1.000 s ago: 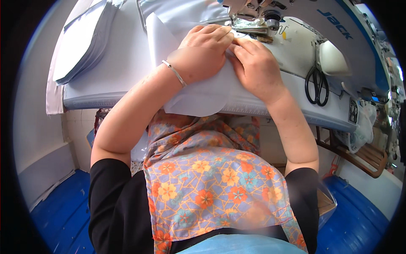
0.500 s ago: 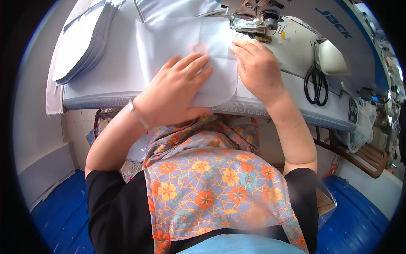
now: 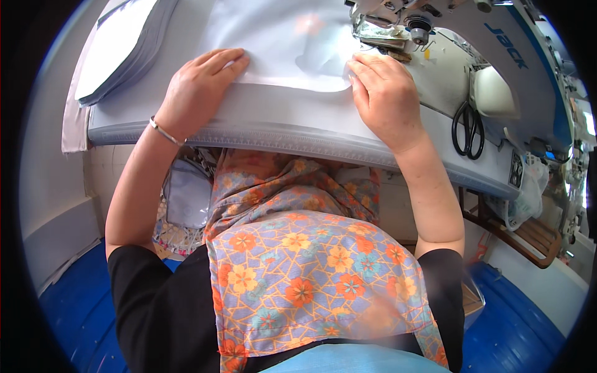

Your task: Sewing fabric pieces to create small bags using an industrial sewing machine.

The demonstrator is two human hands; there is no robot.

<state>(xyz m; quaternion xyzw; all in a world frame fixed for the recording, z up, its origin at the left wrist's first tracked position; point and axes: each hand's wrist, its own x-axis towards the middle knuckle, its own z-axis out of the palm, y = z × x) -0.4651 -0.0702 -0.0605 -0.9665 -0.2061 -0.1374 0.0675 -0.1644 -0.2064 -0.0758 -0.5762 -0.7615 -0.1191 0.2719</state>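
A pale, glossy sheet [image 3: 273, 68] with a blurred reddish mark near its middle lies on the sewing table; whether it is cloth or plastic I cannot tell. My left hand [image 3: 202, 93] is at its near left corner, fingers together and bent over the edge, thumb mostly hidden. At the near right corner, my right hand [image 3: 388, 99] pinches the sheet's edge between thumb and fingers. Just beyond those fingertips is the presser foot area of a sewing machine [image 3: 416, 28]. The sheet's far side runs out of the picture.
Black-handled scissors [image 3: 467, 129] lie right of my right hand, beside the machine's white housing [image 3: 494, 92]. A stack of pale cut pieces [image 3: 118, 53] sits at the far left. A ruler-marked strip [image 3: 267, 138] lines the table's front edge. A clear plastic bag [image 3: 528, 193] hangs at the right.
The sheet has moved away from me, deeper onto the table. My left hand has gone from the sheet's middle to its left corner; my right hand stays near the presser foot.
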